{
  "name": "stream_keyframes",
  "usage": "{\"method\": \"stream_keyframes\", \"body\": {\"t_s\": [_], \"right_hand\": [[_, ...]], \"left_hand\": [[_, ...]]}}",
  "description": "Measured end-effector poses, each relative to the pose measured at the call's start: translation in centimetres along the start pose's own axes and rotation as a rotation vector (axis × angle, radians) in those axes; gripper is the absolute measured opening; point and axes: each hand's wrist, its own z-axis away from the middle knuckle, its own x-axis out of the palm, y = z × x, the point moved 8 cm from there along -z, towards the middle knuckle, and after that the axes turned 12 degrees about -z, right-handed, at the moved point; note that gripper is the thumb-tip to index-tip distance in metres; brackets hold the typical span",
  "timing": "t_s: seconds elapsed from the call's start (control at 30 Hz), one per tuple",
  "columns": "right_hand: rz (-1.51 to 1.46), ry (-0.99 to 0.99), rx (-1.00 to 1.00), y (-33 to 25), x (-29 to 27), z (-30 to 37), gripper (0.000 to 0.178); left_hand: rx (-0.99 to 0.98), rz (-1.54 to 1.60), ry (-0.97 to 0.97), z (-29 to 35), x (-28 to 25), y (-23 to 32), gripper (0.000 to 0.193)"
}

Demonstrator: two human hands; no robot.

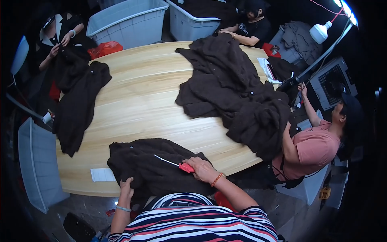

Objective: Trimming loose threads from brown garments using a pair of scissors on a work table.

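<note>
A dark brown knitted garment (149,165) lies spread over the near edge of the table, partly hanging toward me. My left hand (126,188) is closed on its lower left edge. In my right hand (201,169) is a red-handled tool (186,167) with a long, thin pale shaft. The shaft points up and left across the garment; whether its tip touches the cloth I cannot tell. My right fingers wrap round the handle, just above the garment's right part.
Around the light wooden table (141,101), three people handle dark garments. A large garment pile (238,92) covers its right side; another dark garment (78,109) hangs over the left edge. A white paper (102,174) lies near my left hand. Grey bins (127,24) stand behind.
</note>
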Motion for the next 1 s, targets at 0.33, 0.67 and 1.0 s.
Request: {"method": "stream_keyframes", "body": {"t_s": [0.33,0.67,1.0], "right_hand": [[-0.114,0.102,0.089,1.8,-0.2,-1.2,0.052],[0.027,0.089,-0.130,-9.9,-0.3,-2.8,0.061],[0.255,0.065,-0.144,-4.8,6.7,-8.8,0.042]], "left_hand": [[-0.108,0.191,-0.260,-1.0,5.3,2.9,0.038],[0.107,-0.175,0.176,-4.9,1.3,0.6,0.033],[0.351,-0.634,0.887,7.4,-4.7,1.1,0.077]]}}
